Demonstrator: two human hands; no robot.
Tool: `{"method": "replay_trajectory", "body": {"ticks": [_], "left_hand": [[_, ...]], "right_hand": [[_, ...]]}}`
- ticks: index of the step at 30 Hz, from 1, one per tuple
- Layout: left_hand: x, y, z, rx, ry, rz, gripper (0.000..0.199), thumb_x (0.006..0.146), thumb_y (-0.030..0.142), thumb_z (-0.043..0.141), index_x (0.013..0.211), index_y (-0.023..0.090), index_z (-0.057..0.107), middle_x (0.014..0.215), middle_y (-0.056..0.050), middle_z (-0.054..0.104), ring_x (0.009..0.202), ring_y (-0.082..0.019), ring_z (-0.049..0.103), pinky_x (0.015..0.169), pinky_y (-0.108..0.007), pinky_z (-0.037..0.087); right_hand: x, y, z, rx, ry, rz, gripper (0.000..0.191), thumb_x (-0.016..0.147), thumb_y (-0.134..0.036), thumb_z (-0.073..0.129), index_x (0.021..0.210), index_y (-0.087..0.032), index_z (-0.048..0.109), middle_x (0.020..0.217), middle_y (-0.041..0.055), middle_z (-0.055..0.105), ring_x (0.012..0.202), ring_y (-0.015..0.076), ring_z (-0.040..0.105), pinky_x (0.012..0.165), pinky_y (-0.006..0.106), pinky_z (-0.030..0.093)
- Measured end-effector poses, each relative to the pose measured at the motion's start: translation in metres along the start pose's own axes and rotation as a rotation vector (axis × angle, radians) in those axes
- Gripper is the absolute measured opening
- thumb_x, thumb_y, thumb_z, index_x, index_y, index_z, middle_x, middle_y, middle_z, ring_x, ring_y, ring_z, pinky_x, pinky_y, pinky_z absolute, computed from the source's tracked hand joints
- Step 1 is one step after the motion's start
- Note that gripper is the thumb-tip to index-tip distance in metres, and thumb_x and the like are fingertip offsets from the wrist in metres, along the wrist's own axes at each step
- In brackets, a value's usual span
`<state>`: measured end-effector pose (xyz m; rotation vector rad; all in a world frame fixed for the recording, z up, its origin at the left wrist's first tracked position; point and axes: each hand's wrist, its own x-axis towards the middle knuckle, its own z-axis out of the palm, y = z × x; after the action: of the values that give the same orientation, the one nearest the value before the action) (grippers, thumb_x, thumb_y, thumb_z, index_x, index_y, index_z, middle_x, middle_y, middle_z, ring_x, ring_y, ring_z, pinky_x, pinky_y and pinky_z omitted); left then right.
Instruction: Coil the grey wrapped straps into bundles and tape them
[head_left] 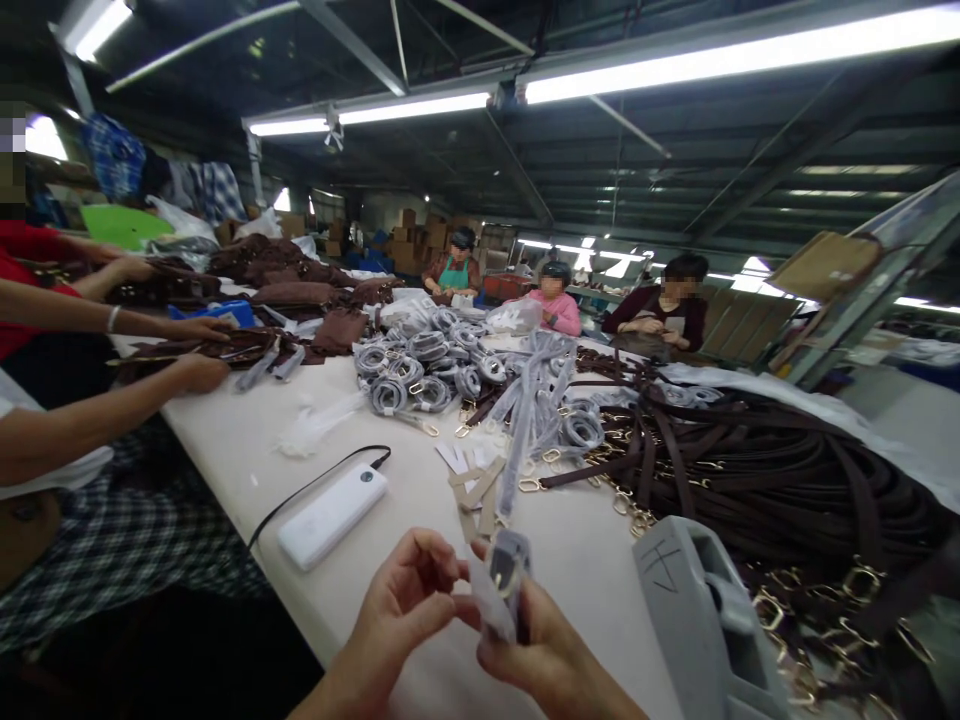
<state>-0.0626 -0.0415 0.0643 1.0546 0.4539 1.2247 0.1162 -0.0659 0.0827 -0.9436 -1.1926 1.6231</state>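
Note:
Near the bottom middle, my right hand (536, 635) is wrapped round a coiled strap (510, 560) in a greyish plastic sleeve, with metal hardware on it. A whitish strip (487, 600) hangs along the coil's left side. My left hand (412, 600) is beside it, fingers curled and fingertips close to the strip; whether they grip it is hard to tell. Beyond the hands, a long wrapped strap (517, 450) stretches over the table (420, 500) towards a pile of wrapped coils (427, 360). Beige and white strips (476, 485) lie just past the coil.
A white power bank (334, 515) with a black cable lies left. At right are a grey plastic dispenser (697, 610) and heaped brown straps (780, 480) with gold clasps. Other people's arms (97, 410) reach in from the left over brown pieces (292, 290); several people sit beyond.

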Motion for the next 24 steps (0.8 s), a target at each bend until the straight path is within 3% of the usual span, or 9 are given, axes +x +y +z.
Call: {"method": "replay_trajectory", "body": {"ticks": [3, 5, 10, 15, 18, 21, 24], "left_hand": [[-0.002, -0.009, 0.001, 0.427, 0.079, 0.162, 0.033, 0.077, 0.035, 0.073, 0.105, 0.023, 0.061, 0.114, -0.007, 0.060, 0.112, -0.027, 0.055, 0.100, -0.040, 0.041], [-0.005, -0.020, 0.003, 0.624, 0.147, 0.200, 0.030, 0.083, 0.038, 0.067, 0.110, 0.025, 0.064, 0.126, -0.009, 0.055, 0.124, -0.031, 0.047, 0.108, -0.046, 0.034], [-0.007, -0.045, 0.008, 0.851, 0.123, 0.315, 0.043, 0.088, 0.047, 0.059, 0.127, 0.032, 0.061, 0.141, -0.010, 0.049, 0.134, -0.034, 0.037, 0.113, -0.050, 0.029], [0.002, -0.052, 0.005, 0.814, 0.067, 0.248, 0.045, 0.091, 0.051, 0.052, 0.129, 0.029, 0.060, 0.147, -0.010, 0.045, 0.142, -0.035, 0.028, 0.117, -0.053, 0.022], [0.010, -0.057, 0.004, 0.754, 0.046, 0.239, 0.050, 0.092, 0.056, 0.046, 0.130, 0.026, 0.059, 0.154, -0.010, 0.036, 0.147, -0.035, 0.016, 0.119, -0.056, 0.014], [0.015, -0.068, 0.005, 0.664, 0.046, 0.230, 0.057, 0.094, 0.056, 0.042, 0.139, 0.023, 0.050, 0.158, -0.010, 0.030, 0.149, -0.032, 0.011, 0.121, -0.054, 0.007], [0.015, -0.081, 0.007, 0.587, 0.059, 0.194, 0.062, 0.096, 0.051, 0.040, 0.150, 0.021, 0.034, 0.161, -0.009, 0.022, 0.150, -0.029, 0.009, 0.122, -0.050, 0.004]], "right_hand": [[0.010, 0.003, 0.008, 0.210, 0.049, 0.003, 0.055, 0.060, -0.017, 0.082, 0.112, -0.021, 0.066, 0.121, 0.0080, 0.069, 0.121, 0.0324, 0.059, 0.109, 0.050, 0.035], [0.017, 0.003, 0.011, 0.341, 0.110, -0.015, 0.057, 0.053, -0.015, 0.086, 0.106, -0.022, 0.069, 0.120, 0.0064, 0.070, 0.124, 0.0304, 0.056, 0.111, 0.046, 0.033], [0.026, 0.010, 0.011, 0.425, 0.170, -0.048, 0.052, 0.053, -0.022, 0.089, 0.103, -0.021, 0.072, 0.114, 0.0087, 0.073, 0.113, 0.0281, 0.062, 0.102, 0.040, 0.042], [0.030, 0.020, 0.007, 0.471, 0.145, -0.091, 0.049, 0.061, -0.027, 0.088, 0.108, -0.024, 0.072, 0.116, 0.0064, 0.071, 0.115, 0.0251, 0.061, 0.102, 0.036, 0.042], [0.033, 0.022, 0.005, 0.500, 0.103, -0.116, 0.041, 0.070, -0.041, 0.082, 0.106, -0.025, 0.072, 0.118, 0.0060, 0.071, 0.120, 0.0249, 0.058, 0.105, 0.038, 0.040], [0.039, 0.022, 0.003, 0.531, 0.101, -0.126, 0.044, 0.070, -0.062, 0.075, 0.096, -0.026, 0.075, 0.112, 0.0055, 0.073, 0.117, 0.0275, 0.059, 0.104, 0.043, 0.043], [0.044, 0.022, 0.003, 0.533, 0.135, -0.098, 0.052, 0.066, -0.071, 0.071, 0.093, -0.026, 0.075, 0.110, 0.0043, 0.074, 0.120, 0.0286, 0.057, 0.105, 0.044, 0.042]]}}
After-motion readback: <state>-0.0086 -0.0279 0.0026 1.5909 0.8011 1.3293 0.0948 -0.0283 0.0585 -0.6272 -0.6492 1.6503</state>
